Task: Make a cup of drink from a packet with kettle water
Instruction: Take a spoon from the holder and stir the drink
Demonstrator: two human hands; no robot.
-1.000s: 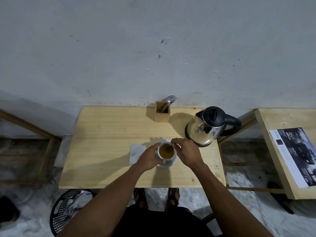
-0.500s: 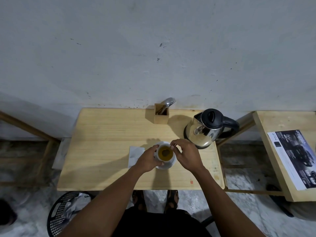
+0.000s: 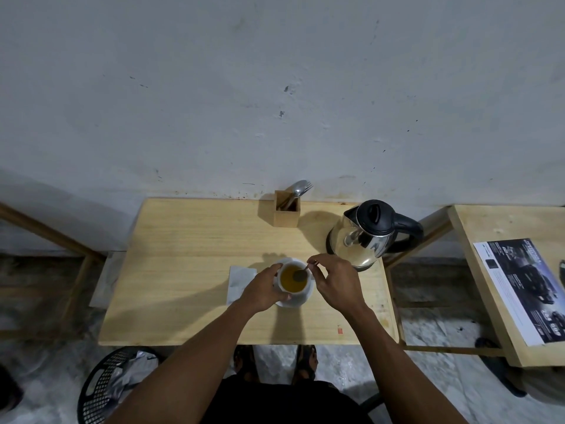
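Observation:
A white cup (image 3: 287,290) full of amber drink stands on a white saucer (image 3: 301,299) near the middle of the wooden table (image 3: 189,270). My left hand (image 3: 263,290) wraps the cup's left side. My right hand (image 3: 334,281) pinches the handle of a small spoon (image 3: 301,274) whose bowl dips in the drink. A steel kettle (image 3: 363,237) with a black lid and handle stands to the right, behind the cup. A white packet or napkin (image 3: 240,283) lies flat just left of the saucer.
A wooden holder (image 3: 286,213) with a spoon and fork stands at the table's back edge by the wall. A second wooden table (image 3: 489,240) with a printed sheet (image 3: 524,289) is to the right. A black mesh bin (image 3: 104,384) sits on the floor, lower left.
My right hand has shifted slightly around the cup's rim with the spoon, whose bowl now shows in the drink. My left hand still holds the cup.

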